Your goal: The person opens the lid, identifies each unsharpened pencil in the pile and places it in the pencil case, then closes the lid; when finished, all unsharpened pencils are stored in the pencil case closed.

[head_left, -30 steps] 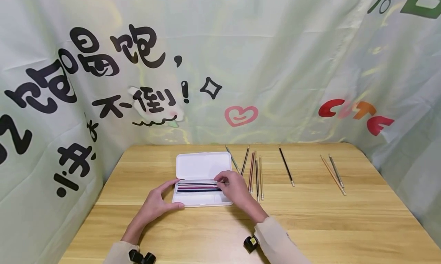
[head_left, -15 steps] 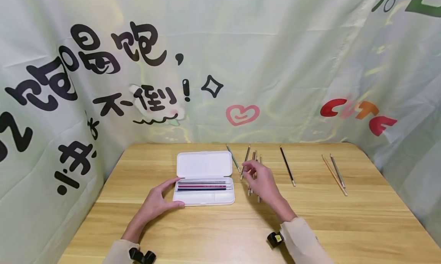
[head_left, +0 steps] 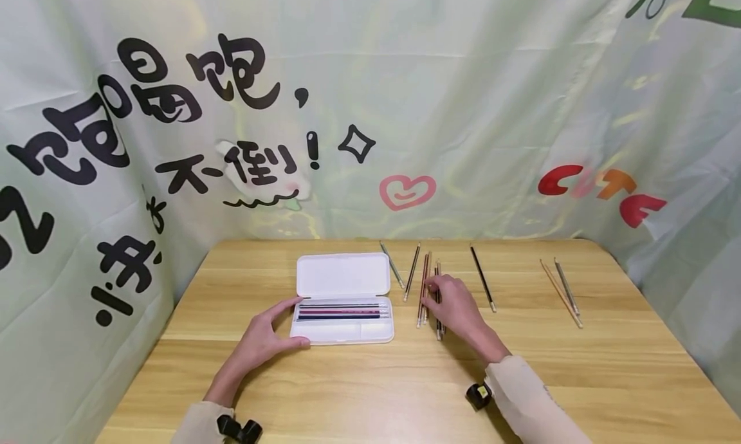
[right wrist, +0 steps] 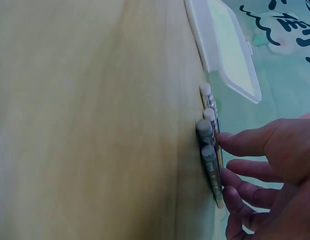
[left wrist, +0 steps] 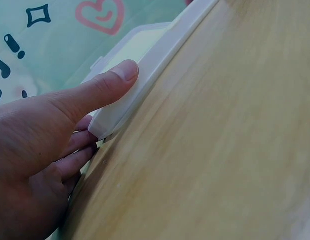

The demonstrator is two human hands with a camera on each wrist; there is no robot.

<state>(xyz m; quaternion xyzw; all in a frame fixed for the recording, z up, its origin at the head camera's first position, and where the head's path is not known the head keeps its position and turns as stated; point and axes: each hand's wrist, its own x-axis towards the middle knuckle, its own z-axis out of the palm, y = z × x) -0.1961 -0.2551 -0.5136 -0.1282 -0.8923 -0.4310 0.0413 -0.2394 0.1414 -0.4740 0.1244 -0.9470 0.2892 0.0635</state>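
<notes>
In the head view, a white pencil case [head_left: 341,276] lies with its lid up, and several pencils [head_left: 338,313] sit in its tray. My left hand [head_left: 262,339] holds the case by its left end, thumb at the front and fingers at the back corner. The left wrist view shows that thumb against the white wall [left wrist: 122,107]. My right hand [head_left: 457,304] has its thumb and fingers around two pencils [head_left: 440,328], one black and one lighter, on the table. Their ends [right wrist: 208,152] show beside the thumb in the right wrist view, though the fingers hide part of them.
Reddish pencils [head_left: 422,296] lie just left of my right hand, with a dark pencil [head_left: 412,273] and a greenish pencil [head_left: 392,264] beyond. A black pencil [head_left: 482,278] and another two pencils [head_left: 560,294] lie to the right. A printed cloth [head_left: 463,122] hangs behind the table [head_left: 370,392].
My right hand has left the case's tray and moved right to the loose pencils. The black and lighter pencils there now lie closer together. My left hand stays at the case.
</notes>
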